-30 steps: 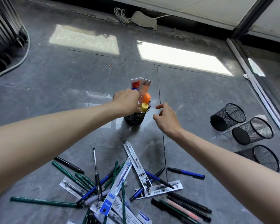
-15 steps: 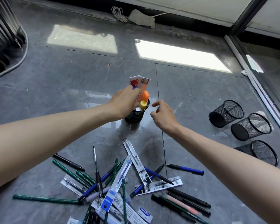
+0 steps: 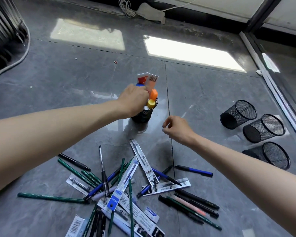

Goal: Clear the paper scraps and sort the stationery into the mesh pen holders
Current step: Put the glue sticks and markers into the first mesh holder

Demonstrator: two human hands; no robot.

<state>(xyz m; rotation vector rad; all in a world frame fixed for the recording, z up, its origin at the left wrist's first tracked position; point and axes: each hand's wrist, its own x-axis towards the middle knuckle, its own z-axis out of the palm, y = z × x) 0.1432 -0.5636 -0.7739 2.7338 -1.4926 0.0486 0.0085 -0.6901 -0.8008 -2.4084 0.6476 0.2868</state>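
Nearest the camera, a loose pile of stationery (image 3: pixel 120 189) lies on the grey tiled floor (image 3: pixel 58 82). It contains green pencils, blue and black pens, packaged refills in clear sleeves, and a small boxed eraser (image 3: pixel 151 212) at the lower middle. One long green pencil (image 3: pixel 50 197) lies apart at the left edge of the pile. A blue-and-black pen (image 3: pixel 194 170) lies separately at the right, beside the tile seam. A group of black pens and one pink pen (image 3: pixel 189 203) lies at the lower right of the pile.

Beyond the pile, the right hand (image 3: pixel 177 128) is held above the floor, clear of all items. Its grip is loosely curled, fingers bent toward the thumb, with nothing visible between them.

To the right, three empty mesh pen holders (image 3: pixel 261 128) lie on their sides in a row, openings facing right and toward the camera.

Further out, the left hand (image 3: pixel 133 100) is at the rim of an upright mesh pen holder (image 3: pixel 143 115). Its fingers reach down among the contents; whether its grip is pressed together on an item cannot be told, as the fingertips are hidden. This holder contains an orange-capped item (image 3: pixel 153 94), a yellow-capped item (image 3: pixel 151 103) and two carded packages (image 3: pixel 148 79) standing above the rim.

Farthest away, a coiled white cable (image 3: pixel 126 7) and a grey cloth (image 3: pixel 151 12) lie against the wall.
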